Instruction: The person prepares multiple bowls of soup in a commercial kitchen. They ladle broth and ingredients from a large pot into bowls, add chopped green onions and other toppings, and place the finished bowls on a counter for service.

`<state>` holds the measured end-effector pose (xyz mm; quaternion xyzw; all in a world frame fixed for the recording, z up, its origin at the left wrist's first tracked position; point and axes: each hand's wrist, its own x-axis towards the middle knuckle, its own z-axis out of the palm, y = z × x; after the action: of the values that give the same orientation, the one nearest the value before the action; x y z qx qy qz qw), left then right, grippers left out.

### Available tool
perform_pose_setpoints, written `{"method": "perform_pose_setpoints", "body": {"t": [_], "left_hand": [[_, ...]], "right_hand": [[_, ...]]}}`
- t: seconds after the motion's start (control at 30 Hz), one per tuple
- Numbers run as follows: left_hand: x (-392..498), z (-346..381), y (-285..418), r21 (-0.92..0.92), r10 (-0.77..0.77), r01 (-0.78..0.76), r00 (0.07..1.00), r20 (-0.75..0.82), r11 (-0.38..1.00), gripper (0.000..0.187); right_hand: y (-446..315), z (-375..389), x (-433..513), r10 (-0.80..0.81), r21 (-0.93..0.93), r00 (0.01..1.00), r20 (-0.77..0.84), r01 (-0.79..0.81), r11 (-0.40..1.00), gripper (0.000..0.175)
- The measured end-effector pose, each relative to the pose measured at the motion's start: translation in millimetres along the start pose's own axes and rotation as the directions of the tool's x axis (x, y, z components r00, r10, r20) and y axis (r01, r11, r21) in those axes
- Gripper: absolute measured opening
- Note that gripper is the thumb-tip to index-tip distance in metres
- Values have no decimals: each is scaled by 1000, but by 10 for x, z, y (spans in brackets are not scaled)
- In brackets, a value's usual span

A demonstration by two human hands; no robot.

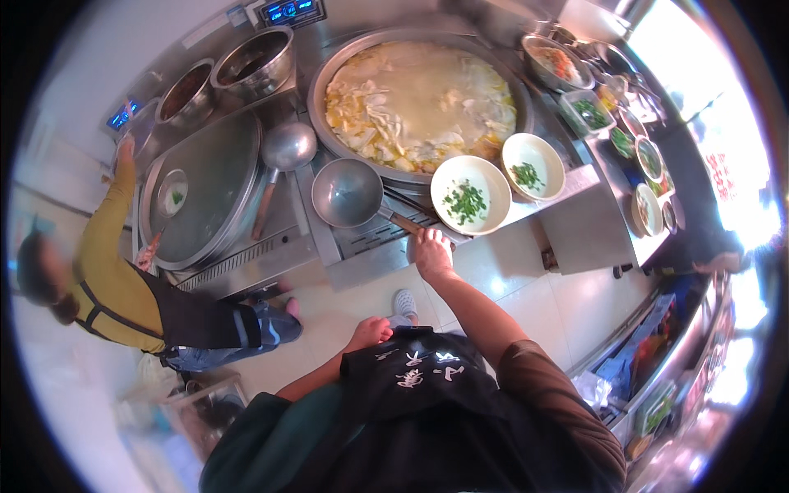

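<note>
My right hand (434,251) is closed around the wooden handle of a large steel ladle (347,192). The ladle's bowl lies over the counter's front edge, beside a wide round pot (317,114) of pale broth with pieces of what looks like tofu skin or egg. Just beyond that hand stand two cream bowls, the nearer one (498,200) and the farther one (556,163), each with chopped green herbs inside. My left hand (368,333) hangs at my waist by the black apron (419,388), fingers curled, its palm hidden.
To the left, a co-worker (117,240) holds a small ladle (172,193) over a second large pot (209,166). Another steel ladle (290,146) lies between the pots. Steel basins (256,61) stand behind. A side counter (595,209) at right carries several garnish containers (587,112).
</note>
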<state>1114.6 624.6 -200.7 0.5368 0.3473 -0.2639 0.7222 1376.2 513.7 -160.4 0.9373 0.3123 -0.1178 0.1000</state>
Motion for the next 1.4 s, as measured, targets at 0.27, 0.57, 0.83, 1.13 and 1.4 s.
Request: {"method": "perform_pose_setpoints", "body": {"t": [0.27, 0.57, 0.83, 1.13, 1.4], "left_hand": [[28, 236, 504, 601, 495, -392, 869, -8, 697, 29], [505, 1122, 1201, 206, 137, -81, 951, -277, 975, 30], [1083, 1929, 2267, -330, 24, -129, 952, -304, 935, 31], [1073, 2075, 2631, -469, 23, -187, 943, -333, 863, 31], [933, 2166, 2829, -539, 46, -252, 929, -367, 804, 34]], "right_hand": [[268, -420, 505, -305, 235, 878, 368, 229, 944, 42], [1180, -1736, 943, -482, 858, 826, 292, -4, 513, 52], [2114, -1973, 2155, -436, 780, 865, 246, 90, 619, 36], [2763, -1951, 2749, -231, 510, 951, 206, 97, 855, 39], [3208, -2116, 2907, -138, 885, 923, 360, -290, 365, 27]]}}
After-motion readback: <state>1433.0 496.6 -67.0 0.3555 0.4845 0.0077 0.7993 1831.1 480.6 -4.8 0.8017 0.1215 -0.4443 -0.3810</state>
